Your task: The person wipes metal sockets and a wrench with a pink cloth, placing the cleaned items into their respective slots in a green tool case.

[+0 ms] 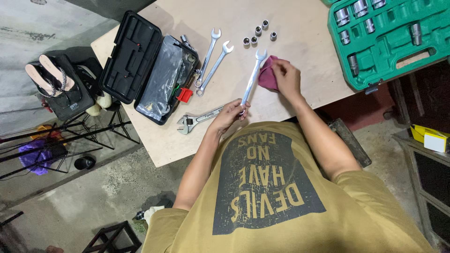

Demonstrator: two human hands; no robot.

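My left hand (228,115) grips the lower end of a silver combination wrench (253,77), which slants up over the wooden table (300,28). My right hand (286,77) presses a dark pink cloth (267,75) against the wrench just below its open jaw. Two more combination wrenches (214,63) lie side by side to the left. An adjustable wrench (199,118) lies near the table's front edge, next to my left hand. Several small sockets (258,33) sit beyond the wrench head.
An open black tool case (140,65) lies at the table's left end. An open green socket-set case (389,37) with sockets sits at the back right. Left of the table stand a metal rack (61,136) and sandals (49,75). A yellow box (429,136) sits at far right.
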